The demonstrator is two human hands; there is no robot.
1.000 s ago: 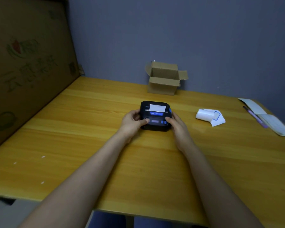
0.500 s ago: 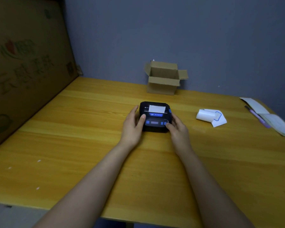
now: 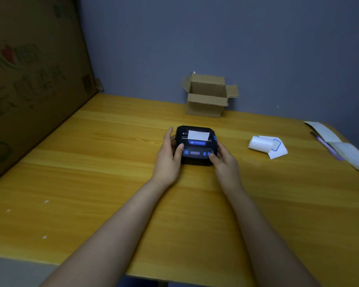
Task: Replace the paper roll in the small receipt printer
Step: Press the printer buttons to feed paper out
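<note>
A small black receipt printer [image 3: 196, 145] with blue buttons sits in the middle of the wooden table [image 3: 104, 162], its lid closed and a white paper strip [image 3: 198, 135] sticking out of the top slot. My left hand [image 3: 169, 157] holds its left side, thumb on the front panel. My right hand [image 3: 224, 160] holds its right front corner, with a fingertip by the blue buttons. A white paper roll [image 3: 259, 144] with a loose blue-marked tail lies on the table to the right, apart from both hands.
An open small cardboard box [image 3: 207, 98] stands at the back against the grey wall. A large cardboard sheet [image 3: 29, 79] leans along the left edge. Papers [image 3: 344, 148] and a purple pen [image 3: 327, 147] lie at the far right.
My left hand has straightened along the printer's left side, its fingers reaching further back. The right hand stays at the front right corner. The printer has not moved.
</note>
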